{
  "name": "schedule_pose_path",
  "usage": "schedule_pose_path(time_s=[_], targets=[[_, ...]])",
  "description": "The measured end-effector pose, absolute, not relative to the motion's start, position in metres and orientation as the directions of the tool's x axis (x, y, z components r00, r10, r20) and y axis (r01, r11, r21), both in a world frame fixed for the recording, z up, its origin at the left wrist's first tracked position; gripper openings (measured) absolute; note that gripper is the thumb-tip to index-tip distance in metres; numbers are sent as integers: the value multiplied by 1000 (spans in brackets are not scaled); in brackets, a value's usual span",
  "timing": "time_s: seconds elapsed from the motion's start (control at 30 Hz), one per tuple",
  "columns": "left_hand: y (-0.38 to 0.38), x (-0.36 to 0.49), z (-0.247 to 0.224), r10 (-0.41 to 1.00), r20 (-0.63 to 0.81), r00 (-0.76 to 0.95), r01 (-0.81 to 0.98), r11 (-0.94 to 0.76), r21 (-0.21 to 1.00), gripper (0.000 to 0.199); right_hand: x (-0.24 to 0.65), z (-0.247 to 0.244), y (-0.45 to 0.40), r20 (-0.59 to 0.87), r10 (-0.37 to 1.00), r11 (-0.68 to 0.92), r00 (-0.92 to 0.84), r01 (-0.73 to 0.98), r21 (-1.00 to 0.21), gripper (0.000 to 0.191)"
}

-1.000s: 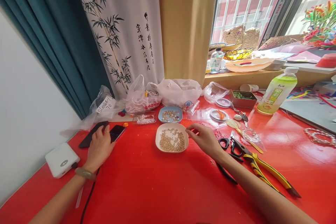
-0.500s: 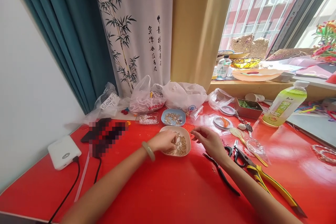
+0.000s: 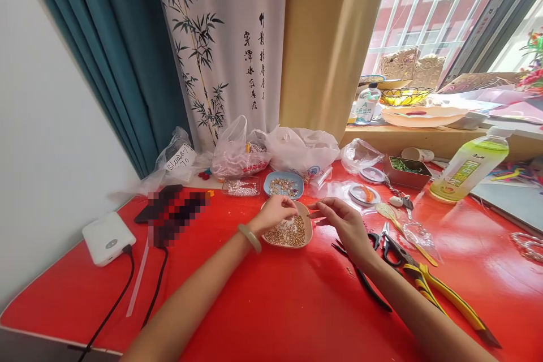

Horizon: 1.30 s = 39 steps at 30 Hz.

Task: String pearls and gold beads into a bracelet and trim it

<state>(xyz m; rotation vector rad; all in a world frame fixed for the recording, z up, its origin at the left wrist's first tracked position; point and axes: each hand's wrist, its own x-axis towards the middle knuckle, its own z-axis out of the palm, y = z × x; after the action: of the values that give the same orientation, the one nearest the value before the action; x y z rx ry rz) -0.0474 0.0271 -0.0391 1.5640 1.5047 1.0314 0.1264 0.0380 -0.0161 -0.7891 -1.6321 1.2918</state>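
Observation:
My left hand (image 3: 275, 214), with a bracelet (image 3: 250, 238) at the wrist, is above the left rear part of a pale dish (image 3: 289, 246) of gold beads (image 3: 298, 230). Its fingertips are pinched; anything between them is too small to make out. Just right of the dish is my right hand (image 3: 341, 223), its thumb and forefinger pressed together near the rim, on something too tiny to tell. Behind the dish stands a blue dish (image 3: 303, 188) of mixed beads, with a clear box (image 3: 241, 186) of pale pink beads to its left.
Black pliers (image 3: 368, 285), scissors (image 3: 375, 239) and yellow-handled cutters (image 3: 455, 300) lie around my right forearm. A green drink bottle (image 3: 469, 167) stands at the right. Plastic bags (image 3: 301, 150) line the back; a white power bank (image 3: 108, 238) with a cable is at the left.
My left hand has risen from the beads to the dish's rear part, and its fingers have drawn together. My right hand stays beside the dish. The whole view has shifted slightly.

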Motion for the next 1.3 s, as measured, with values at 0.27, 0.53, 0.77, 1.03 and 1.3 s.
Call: schedule_pose_path(time_s=[0.27, 0.53, 0.77, 1.03, 1.3], targets=[[9, -42, -42, 993, 42, -111, -67, -49, 997, 20, 123, -28, 37, 319, 840, 346, -440, -19, -938, 21], [5, -46, -40, 1000, -1, 14, -345, 6, 939, 23, 112, -31, 24, 160, 832, 230, -532, 66, -971, 24], [8, -52, -45, 996, -53, 76, -439, 81, 895, 21, 110, -26, 15, 49, 812, 87, -582, 37, -996, 21], [7, -50, -44, 994, -29, 104, -436, 71, 897, 18, 110, -28, 17, 12, 811, 20, -584, 8, -1000, 18], [5, -49, -41, 995, -14, 104, -415, 56, 908, 17, 111, -28, 17, -1, 807, 7, -590, 10, -1000, 17]])
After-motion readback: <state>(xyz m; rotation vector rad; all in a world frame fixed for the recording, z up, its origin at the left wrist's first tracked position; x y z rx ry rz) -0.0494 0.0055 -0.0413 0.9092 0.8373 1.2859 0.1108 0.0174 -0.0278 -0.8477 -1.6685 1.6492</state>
